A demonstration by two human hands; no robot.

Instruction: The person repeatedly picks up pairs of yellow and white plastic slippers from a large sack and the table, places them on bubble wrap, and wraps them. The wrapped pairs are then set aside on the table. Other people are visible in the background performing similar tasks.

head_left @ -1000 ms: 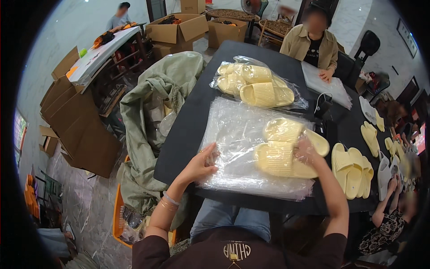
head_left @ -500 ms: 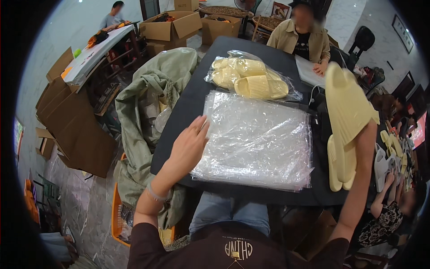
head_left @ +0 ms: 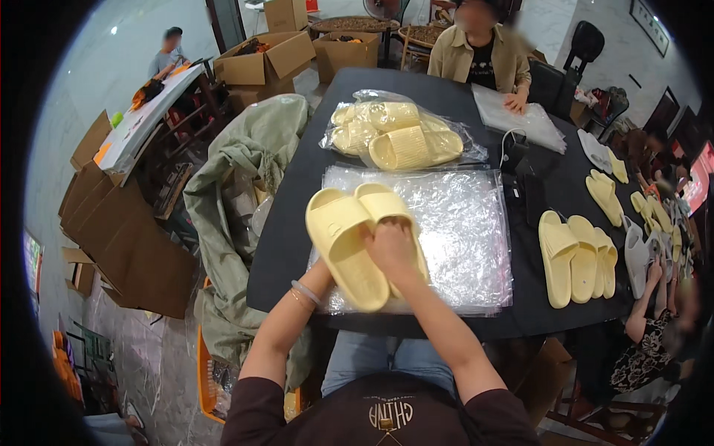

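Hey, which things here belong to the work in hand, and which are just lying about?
Work in hand, seemingly:
- pair of yellow slippers, in the right hand
- stack of clear plastic bags below them
- bagged yellow slippers beyond
- loose yellow slippers at right

Seemingly just about:
- open cardboard box
- fan
- woven tray
- black chair

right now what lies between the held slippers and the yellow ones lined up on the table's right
Head view: right of the held slippers comes the stack of clear bags, then bare black tabletop up to the lined-up slippers.
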